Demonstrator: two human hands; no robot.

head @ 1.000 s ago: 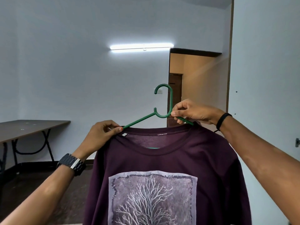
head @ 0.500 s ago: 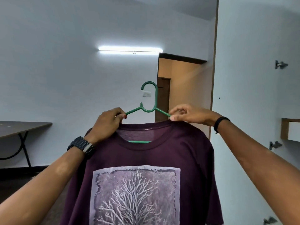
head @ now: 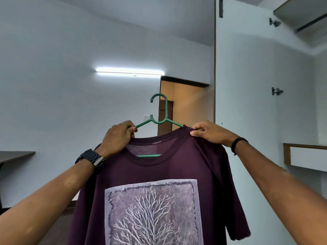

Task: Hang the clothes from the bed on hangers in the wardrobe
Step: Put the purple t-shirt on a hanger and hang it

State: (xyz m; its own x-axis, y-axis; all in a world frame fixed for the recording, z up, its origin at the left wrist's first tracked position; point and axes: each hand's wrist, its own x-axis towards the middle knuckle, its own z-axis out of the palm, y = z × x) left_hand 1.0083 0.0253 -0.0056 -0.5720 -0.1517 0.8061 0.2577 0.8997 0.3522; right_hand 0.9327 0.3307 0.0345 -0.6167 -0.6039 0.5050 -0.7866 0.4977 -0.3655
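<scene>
Swinging further right since the earlier frame, my view had brought the open wardrobe door [head: 261, 106] closer beside the maroon T-shirt [head: 159, 174]. It hung left of that door on the green hanger [head: 160, 110]. My left hand [head: 117, 137] held a closed grip round shoulder fabric and hanger arm; my right hand [head: 209, 132] pinched the collar. I judged the right shoulder, loosely seated, could slip off.

Dark maroon t-shirt [head: 159, 174] with a pale square tree print on the chest, hanging upright on a green plastic hanger [head: 160, 114]. Hook points left, bottom bar shows through the neck hole. White wardrobe [head: 256, 94] door stands open just to the right.
</scene>
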